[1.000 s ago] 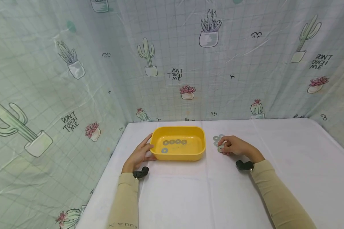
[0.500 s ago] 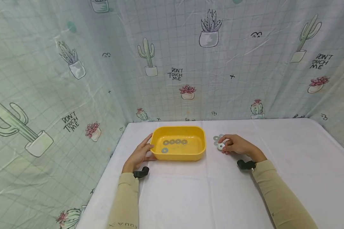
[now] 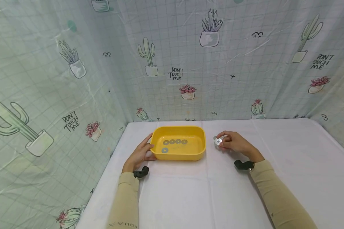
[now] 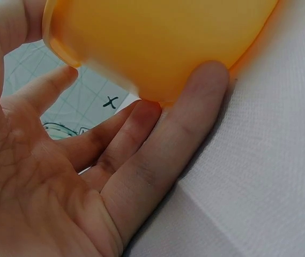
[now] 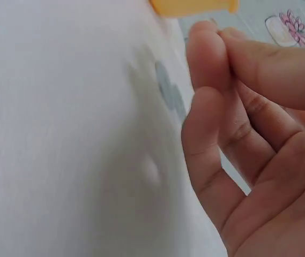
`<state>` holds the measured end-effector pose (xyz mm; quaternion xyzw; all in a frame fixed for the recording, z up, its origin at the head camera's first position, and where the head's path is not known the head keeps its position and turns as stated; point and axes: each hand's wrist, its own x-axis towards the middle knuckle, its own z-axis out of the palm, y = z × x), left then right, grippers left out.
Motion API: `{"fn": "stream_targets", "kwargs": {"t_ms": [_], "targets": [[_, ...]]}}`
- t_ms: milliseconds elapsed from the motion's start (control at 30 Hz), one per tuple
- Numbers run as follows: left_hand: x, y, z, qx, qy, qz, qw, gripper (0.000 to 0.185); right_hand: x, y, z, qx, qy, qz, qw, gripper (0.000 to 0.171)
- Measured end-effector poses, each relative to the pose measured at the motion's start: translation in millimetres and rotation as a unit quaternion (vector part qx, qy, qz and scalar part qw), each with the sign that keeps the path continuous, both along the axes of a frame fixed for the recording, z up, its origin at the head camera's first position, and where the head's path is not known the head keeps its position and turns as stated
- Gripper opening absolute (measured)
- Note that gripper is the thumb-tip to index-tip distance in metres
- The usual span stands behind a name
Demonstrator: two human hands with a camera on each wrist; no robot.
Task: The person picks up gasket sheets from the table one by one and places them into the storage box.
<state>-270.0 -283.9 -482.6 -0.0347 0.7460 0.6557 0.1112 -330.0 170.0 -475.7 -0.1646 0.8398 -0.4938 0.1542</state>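
Note:
My left hand holds the left end of a shallow yellow tray; in the left wrist view its thumb lies along the tray's outer wall, low by the table, and a finger reaches the rim. Flat grey washers lie inside: several in a row and one nearer the front. Right of the tray, my right hand pinches a shiny washer between thumb and fingers, above other washers that it largely covers. In the right wrist view, the fingertips meet and hide the pinched washer, with blurred grey washers below.
A white cloth covers the table. Behind it and along the left hangs a curtain printed with cacti. Each wrist wears a small black camera, the right one close above the cloth.
My right hand has raised a washer from the front of the small group and moved it slightly away and to the left. The left hand and tray have stayed in place.

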Motion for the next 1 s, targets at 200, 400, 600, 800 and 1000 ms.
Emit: {"fn": "stream_targets", "kwargs": {"t_ms": [200,400,600,800,1000], "targets": [[-0.2,-1,-0.7,0.001,0.001,-0.001,1.0000,0.061,1.6,-10,6.0,-0.021,0.021,-0.018,0.999,0.034],[-1.0,-1,-1.7,0.003,0.002,0.001,1.0000,0.059,3.2,-19,8.2,-0.050,0.027,-0.038,0.998,0.033],[-2.1,-1,-1.5,-0.002,0.003,-0.004,1.0000,0.061,5.2,-30,10.9,-0.065,0.019,-0.067,0.995,0.033],[-4.0,-1,-3.1,0.000,0.004,-0.003,1.0000,0.061,5.4,-40,13.5,-0.064,0.016,-0.087,0.994,0.032],[-3.9,-1,-3.3,0.002,-0.001,0.003,1.0000,0.059,7.8,-49,18.6,-0.060,0.030,-0.084,0.994,0.031]]}}
